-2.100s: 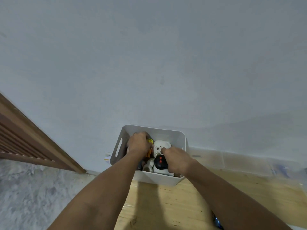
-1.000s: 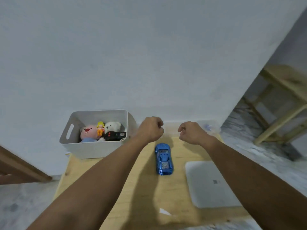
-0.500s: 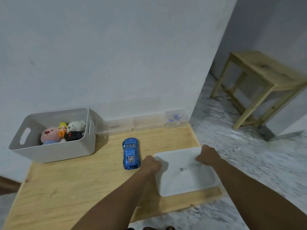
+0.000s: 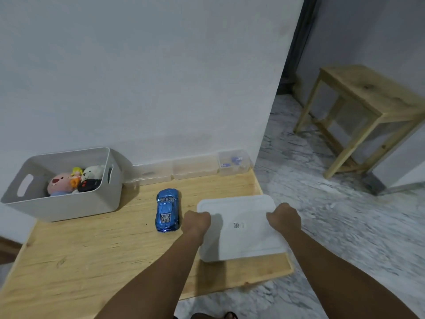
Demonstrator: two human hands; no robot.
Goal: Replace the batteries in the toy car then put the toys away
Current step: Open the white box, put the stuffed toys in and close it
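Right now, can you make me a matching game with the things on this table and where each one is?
Things:
1. blue toy car
2. white lid
3. white teddy
4. small clear box

Places:
A. inside the grey bin
B. gripped by the left hand and the right hand
C. against the wall, at the table's far right corner
D. on the bare wood, between bin and lid

Pairs: 1-D, 2-B, 3-A, 4-C

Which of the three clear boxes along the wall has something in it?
The rightmost clear box, at the table's far right corner: small purple items show inside; the other two look empty.
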